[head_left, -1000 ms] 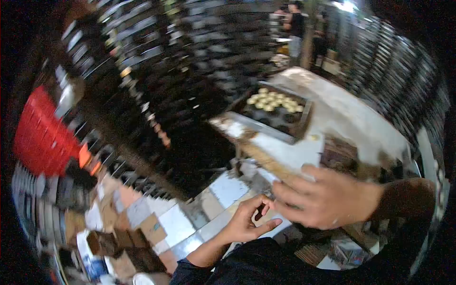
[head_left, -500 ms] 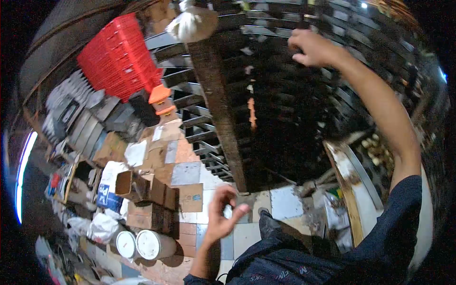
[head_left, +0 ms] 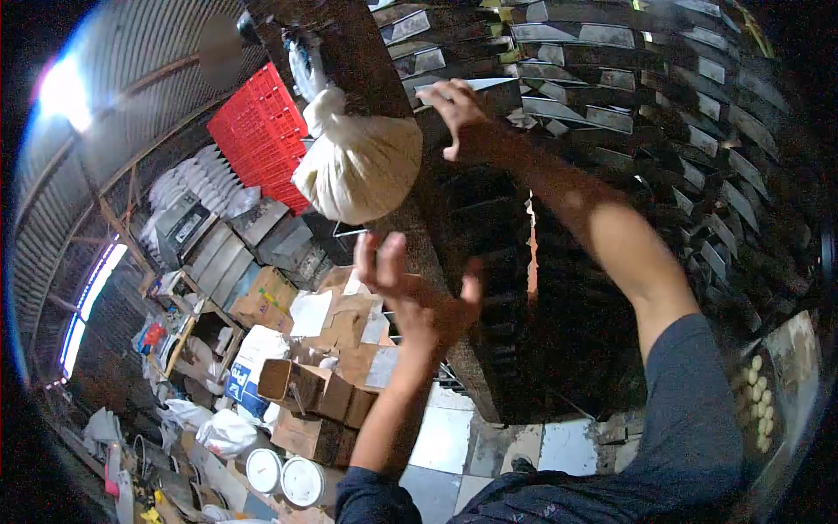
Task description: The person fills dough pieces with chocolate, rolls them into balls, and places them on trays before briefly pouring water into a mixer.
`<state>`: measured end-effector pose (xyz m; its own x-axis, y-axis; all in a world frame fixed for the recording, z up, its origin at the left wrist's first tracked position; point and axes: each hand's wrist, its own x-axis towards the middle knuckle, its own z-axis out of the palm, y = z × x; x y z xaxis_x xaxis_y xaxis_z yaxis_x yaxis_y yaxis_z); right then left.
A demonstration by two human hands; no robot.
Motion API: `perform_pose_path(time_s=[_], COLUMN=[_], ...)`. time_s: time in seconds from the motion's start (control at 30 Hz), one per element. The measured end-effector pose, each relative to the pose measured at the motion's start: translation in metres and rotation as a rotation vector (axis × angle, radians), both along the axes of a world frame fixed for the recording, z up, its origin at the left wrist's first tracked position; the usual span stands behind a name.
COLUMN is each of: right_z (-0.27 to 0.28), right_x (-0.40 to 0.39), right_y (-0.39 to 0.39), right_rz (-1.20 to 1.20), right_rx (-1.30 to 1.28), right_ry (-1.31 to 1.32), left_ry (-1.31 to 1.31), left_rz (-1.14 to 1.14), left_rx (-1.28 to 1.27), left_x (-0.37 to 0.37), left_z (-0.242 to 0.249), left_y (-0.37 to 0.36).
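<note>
A cream-coloured bundle [head_left: 360,170], tied at its neck, hangs against a dark wooden post [head_left: 371,48]. Just below it is my left hand [head_left: 423,301], raised with its fingers spread and nothing in them. My right hand [head_left: 458,118] is up to the right of the bundle, apart from it, fingers spread and empty. It reaches in front of stacked metal trays [head_left: 576,35] on a dark rack, nearest to the edge of one tray.
A red crate [head_left: 262,131] stands behind the bundle. Cardboard boxes [head_left: 323,393], white buckets [head_left: 302,482] and white plastic bags [head_left: 227,432] are at lower left. Small pale round pieces [head_left: 759,402] lie on a board at right. The floor is tiled [head_left: 441,437].
The view has tilted up and shifted, so the bundle appears lower and larger. Both hands are higher, closer to the bundle; my right hand's fingers, curled before, are now spread.
</note>
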<state>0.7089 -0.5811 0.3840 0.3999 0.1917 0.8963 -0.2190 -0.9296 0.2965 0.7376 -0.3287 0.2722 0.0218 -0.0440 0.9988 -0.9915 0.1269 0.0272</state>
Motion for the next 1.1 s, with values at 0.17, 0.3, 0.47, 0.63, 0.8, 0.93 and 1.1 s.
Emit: perform_pose_path(time_s=[0.17,0.3,0.47,0.63,0.8,0.93,1.1], right_z=[0.004,0.020,0.104,0.121,0.145,0.167,0.157], right_x=[0.034,0.030,0.004,-0.114,-0.223,-0.315,-0.455], right_y=[0.000,-0.024,-0.168,-0.085,-0.005,0.093,0.309], right_rz=[-0.137,-0.063,0.054,-0.294,-0.557,-0.773,-0.953], right_rx=[0.183,0.127,-0.287,0.133,0.205,0.241,0.294], right_ry=[0.157,0.044,-0.078,-0.072,-0.121,-0.187,-0.235], left_ry=[0.102,0.072,0.068,0.088,0.066,0.033,0.041], left_rz=[0.215,0.270,0.289,0.207,0.264,0.264,0.224], left_rx=[0.114,0.008,-0.045,-0.081,-0.134,-0.046,-0.107], left_x=[0.028,0.041,0.045,0.037,0.044,0.045,0.087], left_z=[-0.049,-0.054,-0.058,-0.052,-0.059,-0.059,-0.077], left_y=[-0.043,-0.050,-0.057,-0.048,-0.056,-0.046,-0.074])
